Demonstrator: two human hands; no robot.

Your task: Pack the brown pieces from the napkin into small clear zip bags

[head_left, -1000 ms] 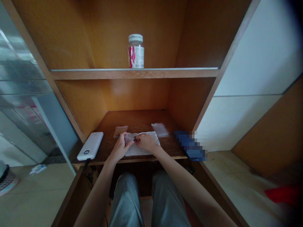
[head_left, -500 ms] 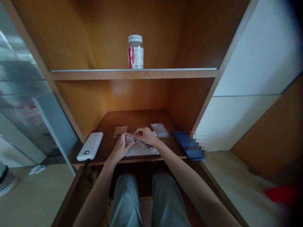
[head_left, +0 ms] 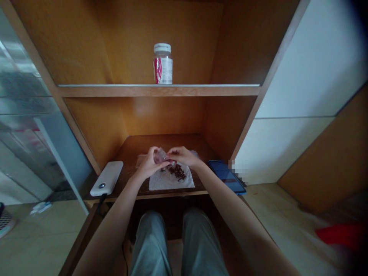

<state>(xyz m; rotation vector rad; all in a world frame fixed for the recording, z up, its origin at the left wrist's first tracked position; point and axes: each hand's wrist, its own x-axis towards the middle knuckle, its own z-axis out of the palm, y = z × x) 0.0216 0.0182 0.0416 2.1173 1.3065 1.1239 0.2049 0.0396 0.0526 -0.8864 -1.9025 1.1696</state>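
Observation:
Both my hands are raised over the wooden desk top. My left hand (head_left: pixel 149 165) and my right hand (head_left: pixel 184 156) pinch a small clear plastic bag (head_left: pixel 161 155) between them. A heap of small dark brown pieces (head_left: pixel 178 172) lies just below my right fingers on a white paper tissue (head_left: pixel 162 183). Behind the hands, a flat clear bag (head_left: pixel 140 160) lies partly hidden, and another (head_left: pixel 194 153) shows only at its edge. What the held bag contains cannot be made out.
A white power bank (head_left: pixel 106 178) lies at the desk's left, and a blue-screened phone (head_left: pixel 227 177) lies at its right edge. A labelled jar (head_left: pixel 162 64) stands on the shelf above. My knees lie below the desk's front edge.
My hands have lifted the clear bag off the tissue and come closer together. The dark pieces on the tissue now show, and the view has shifted slightly.

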